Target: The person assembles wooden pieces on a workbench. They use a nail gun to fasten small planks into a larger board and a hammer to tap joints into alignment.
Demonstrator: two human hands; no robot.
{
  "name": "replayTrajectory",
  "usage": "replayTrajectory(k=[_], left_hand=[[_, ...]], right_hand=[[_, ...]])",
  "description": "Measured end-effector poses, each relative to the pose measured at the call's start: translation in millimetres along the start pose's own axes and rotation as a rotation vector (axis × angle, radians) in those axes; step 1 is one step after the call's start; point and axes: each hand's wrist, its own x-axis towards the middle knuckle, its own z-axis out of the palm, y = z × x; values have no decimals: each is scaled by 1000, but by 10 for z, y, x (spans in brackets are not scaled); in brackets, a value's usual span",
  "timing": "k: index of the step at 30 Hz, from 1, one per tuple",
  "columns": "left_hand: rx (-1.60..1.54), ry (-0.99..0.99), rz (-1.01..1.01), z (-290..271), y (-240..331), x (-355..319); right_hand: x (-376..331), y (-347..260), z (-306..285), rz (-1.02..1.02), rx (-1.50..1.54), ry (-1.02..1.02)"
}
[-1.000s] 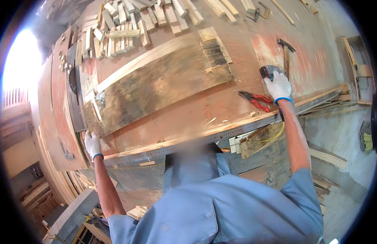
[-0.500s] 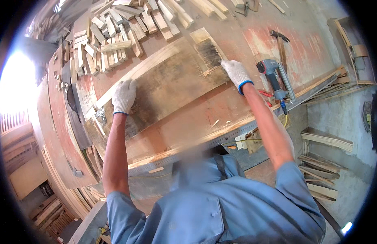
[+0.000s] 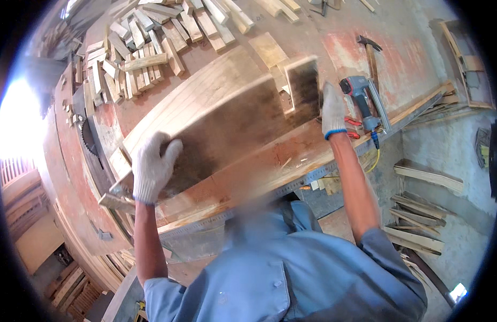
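A long wooden board assembly [image 3: 227, 129] is tilted up on the bench in front of me, with a dark-stained face toward me and a pale, curved upper side. Near its right end is a notch, beyond which a narrow dark block [image 3: 303, 86] stands up. My left hand [image 3: 154, 163], in a white knit glove, is closed over the board's left part, the thumb on the near side. My right hand [image 3: 332, 109], gloved alike and slightly blurred, presses against the right end; the board hides part of its fingers.
Many short wood offcuts [image 3: 146, 61] are heaped at the far left. A circular saw blade [image 3: 88, 137] rises from the bench at left. To the right lie a nail gun [image 3: 358, 96], a hammer [image 3: 371, 59] and red-handled pliers [image 3: 353, 122]. A metal rule [image 3: 313, 174] runs along the near edge.
The board has been tipped up from lying nearly flat, so its pale upper side shows. My left hand has shifted down and left, my right hand right and down to the end.
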Motion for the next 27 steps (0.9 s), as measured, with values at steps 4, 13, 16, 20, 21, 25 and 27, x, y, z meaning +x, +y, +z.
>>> replayTrajectory(k=[4,13,16,20,21,25,27], left_hand=[[27,-235,186,-89,343,-493],[175,-365,286,214,551,-1262],[173,-378,270,212,523,-1347],[181,-390,247,196,534,-1370],[179,-386,240,195,539,-1368],[139,-389,242,210,544,-1361],[118,-396,231,208,541,-1361]], right_hand=[[-293,618,-314,42,310,-5],[-789,651,-651,116,247,-274],[-808,327,-867,339,404,-548],[-840,-106,-1276,454,369,-631],[-877,-195,-1355,367,336,-642],[-1010,-387,-1406,162,277,-645],[-1148,-376,-1306,152,389,-489]])
